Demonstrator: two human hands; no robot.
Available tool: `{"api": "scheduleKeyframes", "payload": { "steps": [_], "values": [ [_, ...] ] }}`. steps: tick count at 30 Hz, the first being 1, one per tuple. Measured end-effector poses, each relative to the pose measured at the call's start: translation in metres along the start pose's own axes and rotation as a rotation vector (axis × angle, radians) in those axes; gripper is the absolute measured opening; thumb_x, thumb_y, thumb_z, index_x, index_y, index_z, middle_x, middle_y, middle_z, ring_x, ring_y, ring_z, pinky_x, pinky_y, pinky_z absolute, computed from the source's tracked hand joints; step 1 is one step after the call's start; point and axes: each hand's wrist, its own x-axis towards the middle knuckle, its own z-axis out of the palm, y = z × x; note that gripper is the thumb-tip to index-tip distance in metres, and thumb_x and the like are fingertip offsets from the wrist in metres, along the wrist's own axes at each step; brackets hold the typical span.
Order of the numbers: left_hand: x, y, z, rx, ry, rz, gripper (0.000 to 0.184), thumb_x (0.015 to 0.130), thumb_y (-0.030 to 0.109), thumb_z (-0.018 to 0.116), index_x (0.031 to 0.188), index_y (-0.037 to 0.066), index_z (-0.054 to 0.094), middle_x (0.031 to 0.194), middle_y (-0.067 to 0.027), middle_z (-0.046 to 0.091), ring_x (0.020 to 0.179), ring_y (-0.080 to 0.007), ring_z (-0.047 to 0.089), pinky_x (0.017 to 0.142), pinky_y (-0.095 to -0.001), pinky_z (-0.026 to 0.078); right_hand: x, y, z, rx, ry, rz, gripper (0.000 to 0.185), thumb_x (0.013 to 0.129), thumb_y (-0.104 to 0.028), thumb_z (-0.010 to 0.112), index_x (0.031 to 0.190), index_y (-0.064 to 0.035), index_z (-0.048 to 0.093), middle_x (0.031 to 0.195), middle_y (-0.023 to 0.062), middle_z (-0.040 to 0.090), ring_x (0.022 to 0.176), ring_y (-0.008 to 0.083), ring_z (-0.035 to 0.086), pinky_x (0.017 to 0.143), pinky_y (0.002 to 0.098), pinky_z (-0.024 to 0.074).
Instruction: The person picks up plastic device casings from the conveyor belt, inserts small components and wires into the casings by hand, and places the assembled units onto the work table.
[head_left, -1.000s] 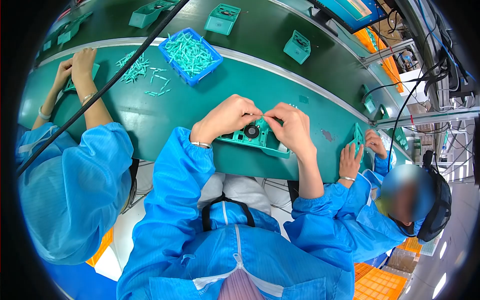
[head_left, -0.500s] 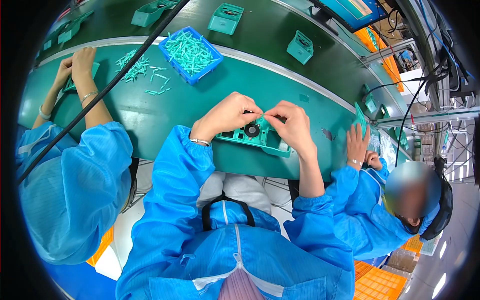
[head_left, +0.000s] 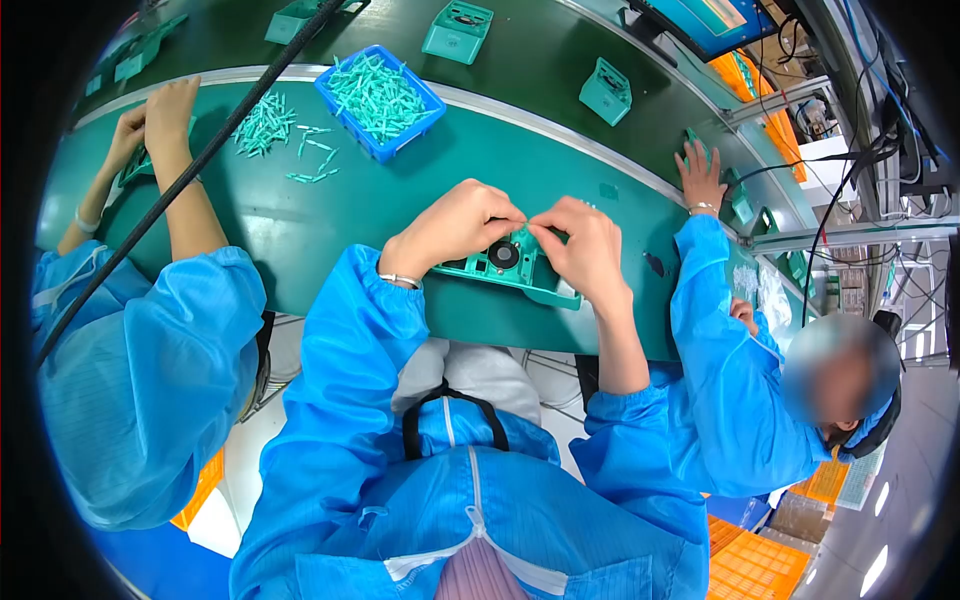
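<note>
A green plastic housing (head_left: 540, 285) with a round black part (head_left: 503, 255) lies on the green table in front of me. Over its far edge, my left hand (head_left: 460, 228) and my right hand (head_left: 582, 250) meet with fingertips pinched close together. Whatever sits between the fingertips is too small to make out. The left hand covers part of the housing's left side. Beyond my hands to the left stands a blue basket (head_left: 436, 112) full of small green pieces, with a loose pile of green pieces (head_left: 265, 125) beside it.
A co-worker's hands (head_left: 168, 125) are at a green part on the left. Another co-worker's hand (head_left: 702, 178) reaches to the belt edge on the right. Several green housings lie on the dark belt (head_left: 530, 60). A black cable (head_left: 200, 160) crosses the upper left view.
The right co-worker's hand has moved away from the table to the far belt with a green part. Housings on the belt have shifted slightly right. My hands have barely moved.
</note>
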Motion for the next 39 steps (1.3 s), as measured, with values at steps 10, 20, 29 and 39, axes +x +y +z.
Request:
{"api": "scheduleKeyframes", "payload": {
  "steps": [10, 20, 29, 39],
  "values": [
    [0.003, -0.001, 0.0, -0.213, -0.01, -0.167, 0.014, 0.086, 0.002, 0.077, 0.1, 0.0, 0.082, 0.083, -0.0123, 0.077, 0.072, -0.0174, 0.071, 0.065, -0.0325, 0.054, 0.014, -0.001, -0.009, 0.195, -0.156, 0.205, 0.008, 0.079, -0.012, 0.082, 0.086, -0.0078, 0.082, 0.085, 0.0053, 0.075, 0.078, 0.0234, 0.074, 0.069, 0.0358, 0.0557],
    [0.003, -0.002, -0.002, -0.249, -0.041, -0.157, 0.014, 0.088, 0.001, 0.077, 0.1, 0.0, 0.082, 0.084, -0.009, 0.077, 0.074, -0.0136, 0.069, 0.065, -0.0301, 0.053, 0.004, 0.003, -0.003, 0.249, -0.105, 0.207, 0.009, 0.083, -0.012, 0.081, 0.09, -0.0085, 0.083, 0.088, 0.0055, 0.074, 0.08, 0.0228, 0.073, 0.071, 0.0352, 0.0552],
    [0.004, -0.004, -0.004, -0.271, -0.067, -0.174, 0.014, 0.089, 0.002, 0.077, 0.102, 0.0, 0.082, 0.087, -0.0087, 0.077, 0.077, -0.0133, 0.069, 0.067, -0.0298, 0.054, -0.002, 0.01, -0.001, 0.314, -0.098, 0.158, 0.015, 0.085, -0.008, 0.08, 0.099, -0.0078, 0.083, 0.092, 0.0066, 0.074, 0.083, 0.0237, 0.072, 0.073, 0.0365, 0.0558],
    [0.005, -0.005, -0.007, -0.299, -0.113, -0.143, 0.016, 0.089, 0.003, 0.076, 0.103, 0.0, 0.081, 0.091, -0.0129, 0.079, 0.08, -0.019, 0.073, 0.073, -0.033, 0.058, -0.01, 0.01, -0.006, 0.375, -0.104, 0.131, 0.026, 0.085, 0.002, 0.08, 0.11, -0.0007, 0.081, 0.1, 0.0103, 0.073, 0.09, 0.0195, 0.07, 0.08, 0.0308, 0.0562]
  ]
}}
